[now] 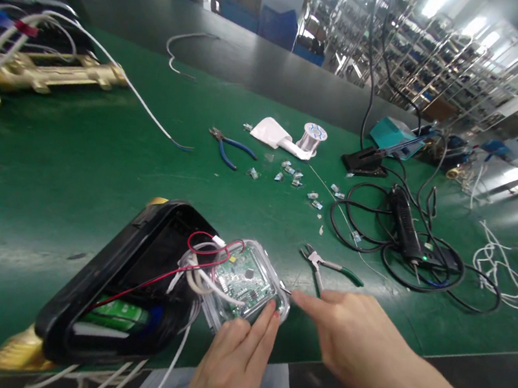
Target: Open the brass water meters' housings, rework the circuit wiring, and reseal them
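My left hand grips the near edge of a clear plastic module with a green circuit board inside, fingers pressed on it. Red and white wires run from the module into an open black housing that holds a green battery. My right hand reaches toward the module's right corner, index finger and thumb pinched at a small metal tip I cannot make out. Green-handled cutters lie just beyond that hand.
On the green mat lie blue-handled pliers, a solder spool, several small clear connectors, a black tool with coiled cable, a soldering stand, loose white wires and brass fittings at the left.
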### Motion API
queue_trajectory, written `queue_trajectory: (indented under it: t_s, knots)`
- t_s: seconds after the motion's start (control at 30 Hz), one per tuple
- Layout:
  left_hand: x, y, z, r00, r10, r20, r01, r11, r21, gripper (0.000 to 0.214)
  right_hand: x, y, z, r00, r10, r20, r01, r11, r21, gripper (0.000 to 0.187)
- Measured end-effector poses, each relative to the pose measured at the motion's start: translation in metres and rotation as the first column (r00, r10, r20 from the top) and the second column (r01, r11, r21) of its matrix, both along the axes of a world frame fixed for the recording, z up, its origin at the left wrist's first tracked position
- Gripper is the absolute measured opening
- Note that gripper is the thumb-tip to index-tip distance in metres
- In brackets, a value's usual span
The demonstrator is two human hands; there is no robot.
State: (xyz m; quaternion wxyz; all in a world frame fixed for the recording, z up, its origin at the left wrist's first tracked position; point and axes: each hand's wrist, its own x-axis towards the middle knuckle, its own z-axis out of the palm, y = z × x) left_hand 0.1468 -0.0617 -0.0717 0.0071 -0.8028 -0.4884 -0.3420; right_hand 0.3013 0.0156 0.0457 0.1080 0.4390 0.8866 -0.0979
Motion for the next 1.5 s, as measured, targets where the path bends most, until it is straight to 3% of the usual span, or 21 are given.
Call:
queue_trajectory:
  t_s: [0.1,0.2,0.4,0.53,0.6,0.73,0.83,0.9,1.1,1.33,1.5]
  knots:
    - [0.000,0.001,-0.001,1.000,-0.007,-0.006,0.007,1.000,0.006,0.043,0.021,0.022,-0.006,0.944,-0.140,-0.297,0.045,0.951,-0.305,0.035]
    - [-0.001,0.002,0.003,1.000,0.006,0.015,-0.006,1.000,0.008,0.042,0.037,0.036,-0.018,0.854,-0.349,-0.386,0.107,0.843,-0.527,0.031]
    - [-0.006,0.002,0.006,0.998,-0.027,0.053,0.027,1.000,-0.006,0.043,0.050,0.039,-0.036,0.736,-0.538,-0.411,0.052,0.650,-0.759,0.032]
    - [-0.016,-0.004,-0.002,0.985,-0.122,0.118,0.128,0.991,-0.045,0.049,0.059,0.023,-0.042,0.681,-0.606,-0.412,0.029,0.583,-0.812,0.039]
    - [-0.024,-0.006,-0.002,0.970,-0.189,0.150,0.201,0.977,-0.072,0.052,0.061,0.011,-0.042,0.676,-0.600,-0.427,0.035,0.605,-0.795,0.038]
    - [-0.040,-0.007,0.011,0.945,-0.305,0.116,0.321,0.933,-0.162,0.056,0.058,-0.017,-0.041,0.714,-0.526,-0.463,0.100,0.730,-0.676,0.035]
    - [-0.046,-0.009,0.019,0.951,-0.301,0.071,0.309,0.934,-0.180,0.041,0.055,-0.036,-0.042,0.713,-0.531,-0.458,0.189,0.775,-0.603,0.038]
    - [-0.048,-0.012,0.019,0.963,-0.271,-0.015,0.267,0.956,-0.125,0.028,0.052,-0.047,-0.044,0.706,-0.532,-0.467,0.240,0.801,-0.548,0.038]
    - [-0.056,-0.029,0.009,0.962,-0.183,-0.204,0.191,0.981,0.021,0.041,0.035,-0.061,-0.048,0.733,-0.448,-0.512,0.134,0.833,-0.537,0.040]
    - [-0.060,-0.036,0.018,0.971,-0.197,-0.135,0.206,0.977,0.057,0.039,0.032,-0.064,-0.061,0.710,-0.359,-0.607,0.050,0.884,-0.465,0.034]
    - [-0.055,-0.037,0.015,0.984,-0.170,-0.052,0.174,0.981,0.082,0.038,0.032,-0.067,-0.070,0.618,-0.365,-0.696,0.035,0.897,-0.440,0.033]
